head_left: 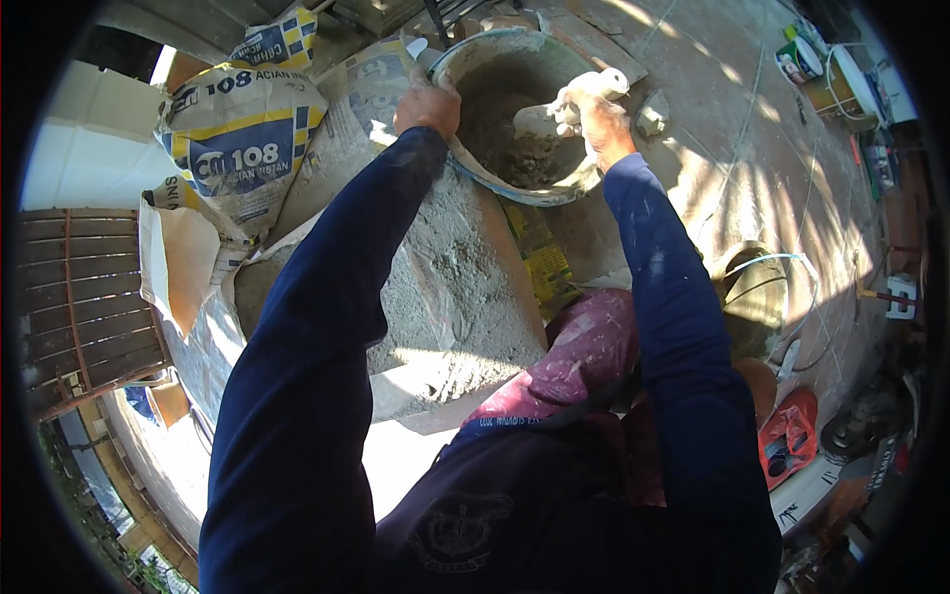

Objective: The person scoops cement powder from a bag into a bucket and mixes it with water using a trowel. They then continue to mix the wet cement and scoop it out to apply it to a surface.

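A large round bucket (579,187) stands in front of me with wet grey mortar (515,158) in it. My left hand (430,107) is closed over the bucket's left rim. Inside the right half of the opening, my right hand (598,121) is wrapped around a mortar-caked trowel (535,122). Its pale blade points left over the mortar, and its rounded handle end sticks out past my fist. Part of the grip is hidden by my fingers.
Printed cement bags (242,148) stand at the left. An opened bag with grey powder (435,267) lies between my arms. At right are a bucket with a wire handle (757,297), a white pail (853,84) and a red plastic bag (792,431) on the tiled floor.
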